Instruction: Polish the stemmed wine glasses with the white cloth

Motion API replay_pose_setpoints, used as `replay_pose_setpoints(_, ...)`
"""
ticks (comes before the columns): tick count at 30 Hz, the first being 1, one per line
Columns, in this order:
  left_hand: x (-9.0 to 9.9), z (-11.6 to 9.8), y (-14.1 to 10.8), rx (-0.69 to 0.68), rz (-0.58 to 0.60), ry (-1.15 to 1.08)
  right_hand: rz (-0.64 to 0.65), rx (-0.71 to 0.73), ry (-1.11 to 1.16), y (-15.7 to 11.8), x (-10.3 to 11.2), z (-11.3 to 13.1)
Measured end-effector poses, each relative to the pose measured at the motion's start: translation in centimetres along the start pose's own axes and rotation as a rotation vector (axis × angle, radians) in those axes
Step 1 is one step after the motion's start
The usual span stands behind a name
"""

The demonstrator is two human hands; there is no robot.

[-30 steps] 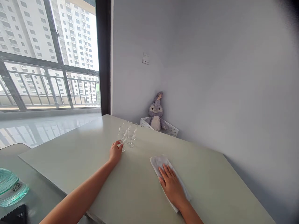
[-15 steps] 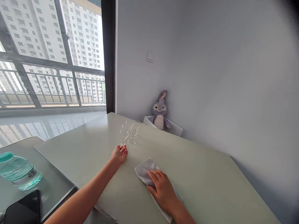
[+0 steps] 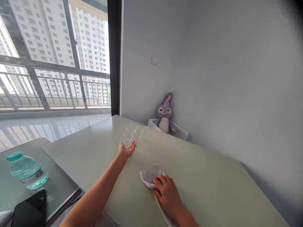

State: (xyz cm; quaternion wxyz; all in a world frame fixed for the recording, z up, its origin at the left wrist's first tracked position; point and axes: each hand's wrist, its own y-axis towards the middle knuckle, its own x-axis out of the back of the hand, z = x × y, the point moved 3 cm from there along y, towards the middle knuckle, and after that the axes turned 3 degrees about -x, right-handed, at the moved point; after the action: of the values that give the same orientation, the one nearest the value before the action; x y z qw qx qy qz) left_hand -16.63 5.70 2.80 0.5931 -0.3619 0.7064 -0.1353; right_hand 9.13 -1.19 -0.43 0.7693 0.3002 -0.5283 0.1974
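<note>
- Grip, right hand (image 3: 167,194): fingers bent down onto the cloth (image 3: 149,175); whether they pinch it, I cannot tell.
- Cloth: on the table (image 3: 203,176), partly under that hand; flatter fingers would likely spread pressure better.
- Left hand (image 3: 127,149): palm up, unclasped, beside the glasses (image 3: 140,130); best moved gently, as they look tippy.
- Bottle (image 3: 29,174), phone (image 3: 30,208): farther left.

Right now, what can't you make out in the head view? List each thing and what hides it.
All in the head view:
1. Glasses: exact count; their clear shapes overlap and the left hand covers part.
2. Cloth: the part beneath the right hand.
3. Bottle: label wording; print too small.
4. Phone: near end; cut by the bottom edge.
5. Toy: lower part; hidden behind the table.
</note>
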Motion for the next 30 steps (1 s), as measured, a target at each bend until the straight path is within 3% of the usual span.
replay_pose_setpoints(6,-1.8,-0.5,1.3,-0.05,0.082,0.002,-0.044,-0.003,0.066,0.0,-0.2,-0.3)
replay_pose_setpoints(10,-1.2,-0.2,0.0,-0.136,0.09,0.024,-0.089,-0.11,0.43,0.3,0.0,-1.4)
replay_pose_setpoints(15,-0.4,4.8,-3.1,-0.197,0.217,0.17,-0.226,-0.641,1.281,0.3,0.6,-5.0)
replay_pose_setpoints(18,-1.3,8.7,-3.8,-0.217,0.382,0.351,-0.293,-0.714,1.541,-0.1,1.7,-6.4)
replay_pose_setpoints(22,-2.4,13.0,-3.3,-0.192,0.53,0.458,-0.46,-0.644,1.502,-0.7,4.1,-7.5)
replay_pose_setpoints(26,-1.3,16.2,-3.2,-0.136,0.587,0.485,-0.681,-0.583,1.315,-1.1,5.8,-6.4)
replay_pose_setpoints(30,0.5,17.8,-4.6,-0.062,0.676,0.516,-0.491,-0.372,1.199,0.1,5.0,-3.1)
